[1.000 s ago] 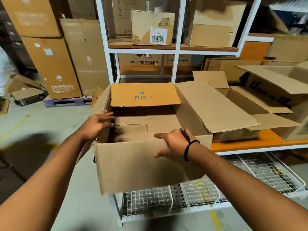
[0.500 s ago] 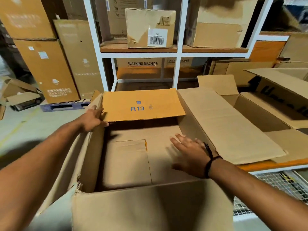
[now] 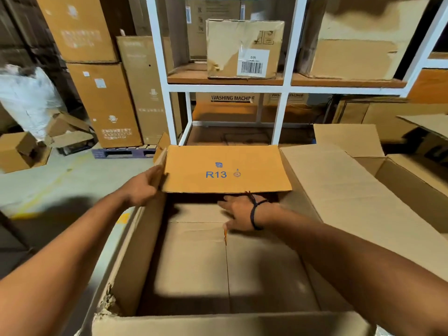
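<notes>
Head view: a large open cardboard box [image 3: 135, 251] fills the lower centre of the frame, its torn near rim at the bottom edge. The left hand [image 3: 143, 187], left of centre, grips the top of the box's left side at the far corner, fingers curled over the edge. The right hand [image 3: 238, 212], at centre, reaches inside with its fingers stretched out and low over the bottom flaps [image 3: 194, 251], holding nothing; the fingertips are hidden in shadow under the far flap [image 3: 225, 170] marked R13.

This looks like the squaring-up step, one hand steadying the wall while the other presses the floor flat. The next move probably calls for a firm push along the centre seam [image 3: 226, 263] – and for lifting the R13 flap back, since it leans inward over the opening and over the right hand.

The wide right flap [image 3: 339, 202] lies outward, touching a neighbouring open box [image 3: 400, 175] at the right edge. Behind, at upper centre, a white rack [image 3: 288, 88] carries a small barcoded carton [image 3: 242, 47]. Tall cartons [image 3: 104, 103] stand at upper left on a blue pallet [image 3: 123, 152], with loose boxes on the floor [image 3: 60, 180] nearby.
</notes>
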Available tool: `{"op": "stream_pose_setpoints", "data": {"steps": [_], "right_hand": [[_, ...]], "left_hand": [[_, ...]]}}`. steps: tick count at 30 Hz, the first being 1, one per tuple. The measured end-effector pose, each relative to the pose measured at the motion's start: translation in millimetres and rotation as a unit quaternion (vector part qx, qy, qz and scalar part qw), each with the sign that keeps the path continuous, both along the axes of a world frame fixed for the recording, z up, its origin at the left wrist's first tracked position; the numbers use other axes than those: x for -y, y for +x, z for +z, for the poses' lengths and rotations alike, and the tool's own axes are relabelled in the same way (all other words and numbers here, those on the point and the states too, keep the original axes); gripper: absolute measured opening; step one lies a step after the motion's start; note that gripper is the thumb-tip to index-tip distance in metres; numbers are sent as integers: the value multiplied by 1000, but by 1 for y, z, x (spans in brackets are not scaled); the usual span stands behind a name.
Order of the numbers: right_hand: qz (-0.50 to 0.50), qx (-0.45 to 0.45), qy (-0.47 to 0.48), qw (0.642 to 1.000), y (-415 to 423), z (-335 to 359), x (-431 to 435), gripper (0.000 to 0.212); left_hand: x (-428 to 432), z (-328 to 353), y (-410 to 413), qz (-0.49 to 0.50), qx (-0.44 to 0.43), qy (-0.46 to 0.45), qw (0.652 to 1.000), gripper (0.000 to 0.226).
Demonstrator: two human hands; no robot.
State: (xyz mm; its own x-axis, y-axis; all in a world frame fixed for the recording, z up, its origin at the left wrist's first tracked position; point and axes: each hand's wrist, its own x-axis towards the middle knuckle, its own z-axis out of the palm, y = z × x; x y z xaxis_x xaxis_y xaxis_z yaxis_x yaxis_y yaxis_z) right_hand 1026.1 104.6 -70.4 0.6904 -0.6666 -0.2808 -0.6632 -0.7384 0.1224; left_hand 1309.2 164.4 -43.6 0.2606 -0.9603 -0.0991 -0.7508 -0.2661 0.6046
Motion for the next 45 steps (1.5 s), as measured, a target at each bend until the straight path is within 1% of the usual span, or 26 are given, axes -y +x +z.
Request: {"op": "stream_pose_setpoints", "data": {"steps": [1, 3, 5, 6, 8, 10, 12, 14, 15, 17, 19, 24, 27, 31, 36, 38, 40, 42, 45], "right_hand": [[2, -1, -18, 1000, 1, -10, 2, 81], [-5, 24, -92, 995, -1, -26, 9, 86], [-17, 76, -167, 983, -4, -30, 17, 84], [-24, 107, -191, 975, -5, -30, 22, 81], [-31, 151, -227, 962, -7, -24, 30, 79], [-30, 168, -255, 952, -5, -15, 40, 80], [-30, 177, -280, 943, -1, -6, 51, 81], [-32, 176, -299, 937, 4, 3, 62, 84], [-36, 175, -309, 934, 6, 7, 67, 85], [-43, 174, -328, 928, 9, 14, 78, 87], [-44, 168, -343, 923, 12, 20, 88, 88], [-54, 156, -366, 916, 23, 30, 109, 92], [-60, 152, -362, 918, 29, 34, 120, 93], [-97, 136, -316, 934, 37, 38, 139, 92], [-139, 108, -182, 967, 45, 37, 170, 92], [-152, 102, -136, 974, 46, 31, 182, 90], [-165, 121, -107, 973, 49, 20, 189, 86], [-179, 146, -123, 965, 54, 7, 190, 72], [-193, 177, -188, 946, 60, -9, 189, 49]], "left_hand": [[5, 1, -1, 7, 10, -6, 1000, 89], [17, 6, -3, 7, 29, -19, 999, 95], [28, 15, -4, 1, 40, -26, 999, 101], [34, 17, -2, -4, 31, -23, 999, 104], [42, 18, 0, 4, -32, -39, 999, 104], [45, 17, -1, 34, -106, -105, 988, 103], [46, 19, -2, 49, -118, -177, 976, 111], [46, 20, -3, 54, -80, -202, 975, 116], [46, 18, -3, 52, -53, -195, 978, 118], [46, 9, -3, 25, 13, -131, 991, 123], [44, -1, -7, -17, 79, -65, 995, 125], [46, -3, -15, -68, 187, -20, 980, 129], [48, -4, -18, -62, 224, 14, 973, 131], [47, -6, -18, -69, 293, 48, 952, 125], [48, -7, -17, -66, 297, 60, 951, 119], [50, -8, -18, -62, 288, 60, 954, 118], [51, -9, -17, -58, 281, 58, 956, 117], [53, -11, -16, -53, 273, 57, 959, 117], [53, -11, -14, -54, 276, 59, 958, 116]]}}
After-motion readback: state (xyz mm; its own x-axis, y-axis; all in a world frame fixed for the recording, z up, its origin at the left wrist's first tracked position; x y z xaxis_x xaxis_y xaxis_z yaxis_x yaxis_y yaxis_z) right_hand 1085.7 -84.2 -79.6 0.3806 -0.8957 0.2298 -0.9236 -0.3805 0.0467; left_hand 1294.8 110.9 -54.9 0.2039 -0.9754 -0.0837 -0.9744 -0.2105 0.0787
